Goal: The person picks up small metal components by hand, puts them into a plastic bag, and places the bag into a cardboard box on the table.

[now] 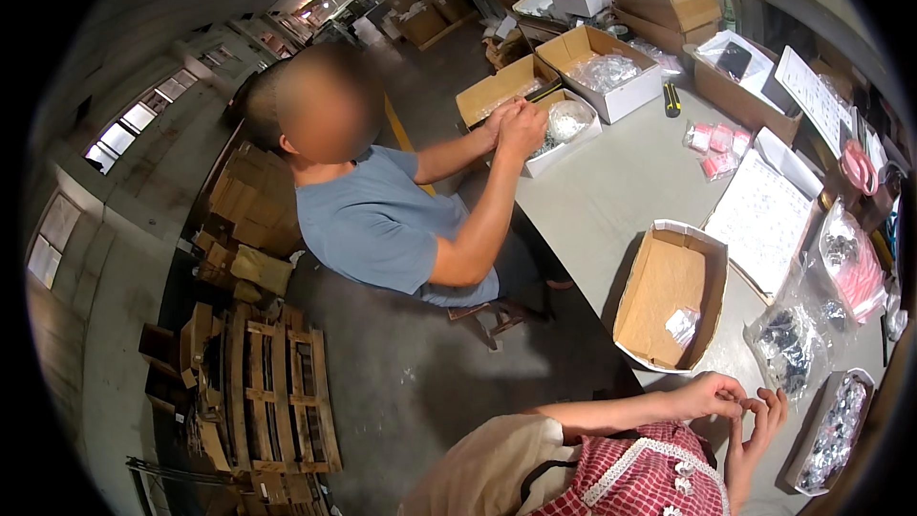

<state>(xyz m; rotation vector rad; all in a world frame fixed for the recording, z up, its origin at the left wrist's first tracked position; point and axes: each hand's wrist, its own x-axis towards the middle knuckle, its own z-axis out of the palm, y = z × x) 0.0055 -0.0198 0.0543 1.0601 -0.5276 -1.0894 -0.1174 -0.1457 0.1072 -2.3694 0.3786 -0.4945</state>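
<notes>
My left hand (713, 396) and my right hand (759, 430) meet at the table's near edge, in front of my red checked apron (635, 478). Both have thumb and finger pinched close together; whatever sits between the fingertips is too small to make out. Just beyond my left hand stands an open cardboard box (659, 287) with a small clear bag (681, 326) inside. A clear plastic bag of dark small parts (791, 354) lies beyond my right hand. Right of it, a narrow white box (833, 435) holds many shiny small parts.
A co-worker (382, 220) in a blue-grey shirt sits across to the left, hands over a white box (576, 139). Papers (759, 220), small red-and-white packets (716, 143), a yellow-black cutter (671, 100) and several open boxes share the grey table (592, 205). A pallet (282, 392) stands at left.
</notes>
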